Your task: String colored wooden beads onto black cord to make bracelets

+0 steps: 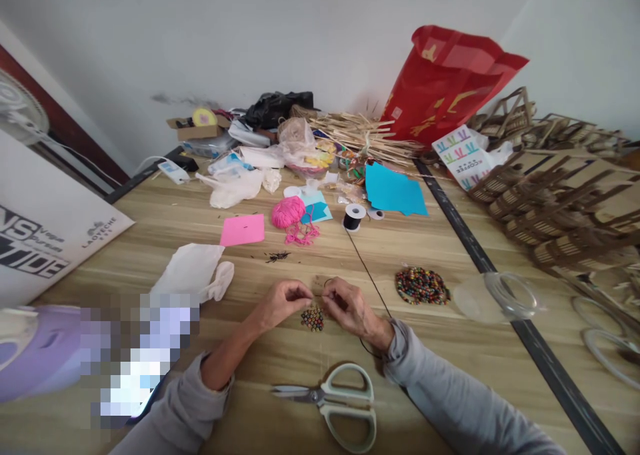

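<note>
My counter [280, 368] is a wide wood-grain top and honestly a mess; along the back sit a red bag [445, 82], a bundle of straw sticks [360, 132] and a heap of plastic bags; to my right there's a stack of wooden frames [555, 195] and a clear plastic cup [493, 298] tipped on its side; nearer the middle a blue paper sheet [393, 192], a pink card [243, 230], a ball of pink yarn [289, 213] and a white cloth [193, 268]; scissors [335, 402] lie closed just in front of my arms.

A spool of black cord [354, 216] stands past my hands, and the cord runs from it down to my right wrist; a pile of mixed beads [421, 286] sits loose to the right, well apart from the cup's mouth.

My left hand [280, 303] and right hand [350, 308] are nearly touching at the fingertips, both pinched shut on the cord end, I think; it's too small to be sure; just under them a small cluster of beads [313, 318] rests on the counter.

What could go wrong, I reckon: the cord slips from the pinch and beads slide off; a sleeve drags the loose pile and it scatters; the spool tips if I tug the cord.
</note>
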